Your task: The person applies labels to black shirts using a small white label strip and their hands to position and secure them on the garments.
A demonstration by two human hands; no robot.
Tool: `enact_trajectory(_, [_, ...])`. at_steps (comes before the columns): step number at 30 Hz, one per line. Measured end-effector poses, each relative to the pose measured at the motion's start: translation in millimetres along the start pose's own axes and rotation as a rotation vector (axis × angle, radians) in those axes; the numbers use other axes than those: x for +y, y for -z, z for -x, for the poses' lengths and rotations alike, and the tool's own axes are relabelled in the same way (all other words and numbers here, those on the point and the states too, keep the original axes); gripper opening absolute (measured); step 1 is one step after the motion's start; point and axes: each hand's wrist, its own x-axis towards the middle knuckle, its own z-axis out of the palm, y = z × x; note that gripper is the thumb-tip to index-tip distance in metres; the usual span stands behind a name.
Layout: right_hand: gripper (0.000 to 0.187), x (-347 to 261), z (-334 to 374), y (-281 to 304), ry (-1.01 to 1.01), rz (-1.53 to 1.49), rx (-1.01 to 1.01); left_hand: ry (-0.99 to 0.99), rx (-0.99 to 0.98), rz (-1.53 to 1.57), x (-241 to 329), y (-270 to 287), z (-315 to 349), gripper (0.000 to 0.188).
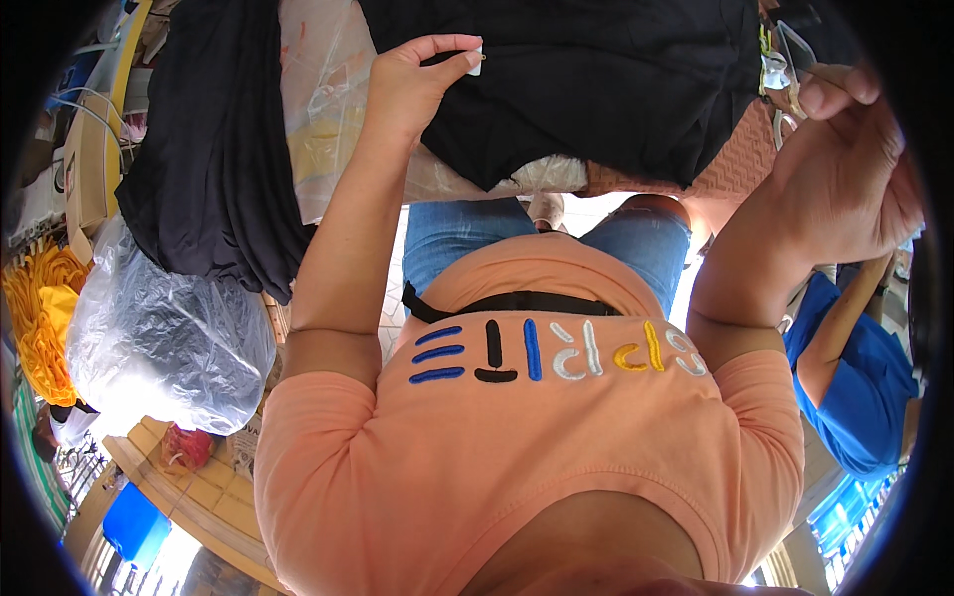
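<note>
My left hand pinches a small white tag between thumb and fingertips, just over the black cloth spread in front of me. Off to the right, my right hand is raised above the table edge with its fingers curled and pressed together. Whatever it may hold is too small or hidden to make out. More black fabric hangs in folds on the left, beside clear plastic sheeting.
A big clear plastic bag sits at the left near a yellow-orange cloth bundle. Below are a wooden bench and a blue container. A person in a blue shirt is at the right. Brown patterned cloth lies under the black one.
</note>
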Motion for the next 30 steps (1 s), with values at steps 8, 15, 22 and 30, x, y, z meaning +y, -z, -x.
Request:
enact_trajectory(8, [0.015, -1.9, 6.8, 19.4, -0.046, 0.044, 0.003, -0.084, 0.084, -0.262, 3.1, -0.4, 2.3, 0.02])
enact_trajectory(15, [0.018, -7.5, 6.2, 29.1, -0.088, 0.039, -0.023, -0.106, 0.117, -0.253, -4.4, -1.9, 4.8, 0.019])
enact_trajectory(22, [0.015, -15.5, 40.5, -26.4, -0.281, 0.295, -0.063, 0.023, -0.032, 0.21, -1.3, -8.2, 9.0, 0.022])
enact_trajectory(30, [0.018, 41.0, 102.3, -63.1, -0.719, 0.114, -0.317, 0.136, -0.19, 0.414, 10.7, -6.3, 26.7, 0.024])
